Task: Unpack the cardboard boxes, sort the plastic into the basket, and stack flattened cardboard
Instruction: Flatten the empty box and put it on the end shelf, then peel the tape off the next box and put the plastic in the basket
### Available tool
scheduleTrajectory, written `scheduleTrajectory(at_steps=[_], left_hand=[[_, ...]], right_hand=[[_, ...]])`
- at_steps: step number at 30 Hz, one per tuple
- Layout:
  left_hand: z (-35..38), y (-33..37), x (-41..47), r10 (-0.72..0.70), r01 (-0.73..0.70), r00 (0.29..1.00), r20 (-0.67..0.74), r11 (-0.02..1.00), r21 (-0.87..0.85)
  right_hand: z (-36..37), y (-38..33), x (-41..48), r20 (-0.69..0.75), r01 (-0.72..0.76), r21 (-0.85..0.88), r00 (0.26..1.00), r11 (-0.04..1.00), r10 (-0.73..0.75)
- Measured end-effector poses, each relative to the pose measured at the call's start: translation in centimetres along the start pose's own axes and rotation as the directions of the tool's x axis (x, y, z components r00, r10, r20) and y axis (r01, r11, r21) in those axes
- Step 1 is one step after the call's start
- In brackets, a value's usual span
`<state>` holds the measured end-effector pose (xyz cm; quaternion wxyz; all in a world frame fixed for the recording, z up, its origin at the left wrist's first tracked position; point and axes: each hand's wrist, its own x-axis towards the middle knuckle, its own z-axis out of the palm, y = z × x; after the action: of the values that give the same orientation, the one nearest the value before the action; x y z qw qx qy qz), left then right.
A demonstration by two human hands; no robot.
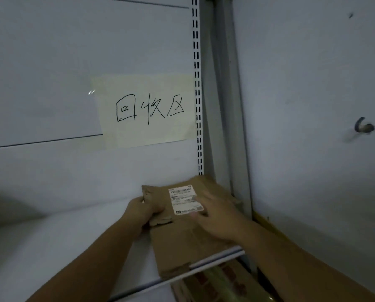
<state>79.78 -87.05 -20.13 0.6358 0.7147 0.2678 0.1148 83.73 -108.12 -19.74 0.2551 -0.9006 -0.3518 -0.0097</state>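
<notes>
Premises: shop or stockroom shelving bay. Evidence: slotted upright (197, 83), white back panel (73, 51), a shelf (51, 247) with metal lip, taped handwritten sign (147, 110) reading 回收区, and flat cardboard (177, 243) lying on that shelf below it

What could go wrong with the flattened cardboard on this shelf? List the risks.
1. The flattened brown cardboard piece overhangs the front lip of the white shelf; it may slide off when released.
2. The crumpled flap gripped by the left hand could spring up once the right hand, pressing flat on top, lifts.
</notes>
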Motion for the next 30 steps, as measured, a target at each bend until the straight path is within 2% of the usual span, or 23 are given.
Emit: scheduleTrajectory(at_steps=[2, 5, 7, 12, 16, 17, 19, 21, 22, 25, 27, 28, 30], left_hand=[[0.5, -0.3, -0.9, 0.124, -0.115, 0.987, -0.105, 0.989, 0.087], [1.4, -0.9, -1.9, 0.322, -0.216, 0.905, -0.278, 0.911, 0.352], [1.6, -1.0, -2.0, 0.352, -0.21, 0.881, -0.316, 0.89, 0.406], [1.9, -0.8, -1.7, 0.373, -0.197, 0.902, -0.216, 0.803, 0.563], [1.7, -0.4, -2.0, 0.338, -0.173, 0.931, -0.135, 0.736, 0.654], [1.2, -0.2, -2.5, 0.327, -0.19, 0.943, -0.067, 0.69, 0.698], [-0.3, 0.2, -4.2, 0.306, -0.283, 0.943, 0.129, 0.536, 0.796], [-3.2, 0.8, -6.7, 0.31, -0.379, 0.912, 0.269, 0.385, 0.842], [-5.1, 1.5, -8.1, 0.355, -0.416, 0.884, 0.306, 0.294, 0.861], [-12.6, 4.2, -12.7, 0.573, -0.48, 0.727, 0.379, 0.029, 0.877], [-18.9, 6.6, -16.1, 0.686, -0.428, 0.659, 0.308, 0.006, 0.904], [-22.4, 7.7, -18.1, 0.714, -0.376, 0.653, 0.25, 0.02, 0.926], [-29.9, 8.9, -22.1, 0.712, -0.233, 0.69, 0.134, 0.043, 0.971]], right_hand=[[1.5, 0.3, 1.2, 0.181, -0.064, -0.189, 0.978, 0.98, 0.099], [1.9, 0.4, 2.0, 0.225, -0.057, -0.256, 0.967, 0.965, 0.117], [2.0, 0.5, 1.9, 0.236, -0.045, -0.249, 0.966, 0.967, 0.106], [2.0, 0.4, 1.6, 0.235, -0.055, -0.27, 0.964, 0.961, 0.122], [1.8, 0.1, 1.7, 0.25, -0.069, -0.278, 0.958, 0.958, 0.142], [1.9, 0.1, 1.6, 0.248, -0.075, -0.277, 0.958, 0.958, 0.146], [1.9, 0.0, 1.6, 0.231, -0.099, -0.256, 0.96, 0.962, 0.16], [1.9, -0.8, 1.6, 0.219, -0.114, -0.243, 0.961, 0.963, 0.169], [2.0, -1.6, 1.5, 0.209, -0.114, -0.262, 0.963, 0.958, 0.172], [2.3, -6.2, 0.9, 0.109, -0.102, -0.316, 0.984, 0.943, 0.143], [2.5, -12.1, 1.1, 0.055, -0.02, -0.304, 0.998, 0.952, 0.039], [2.7, -15.9, 1.4, 0.061, 0.042, -0.301, 0.998, 0.953, -0.025], [2.9, -24.8, 1.8, 0.067, 0.193, -0.282, 0.981, 0.94, -0.181]])
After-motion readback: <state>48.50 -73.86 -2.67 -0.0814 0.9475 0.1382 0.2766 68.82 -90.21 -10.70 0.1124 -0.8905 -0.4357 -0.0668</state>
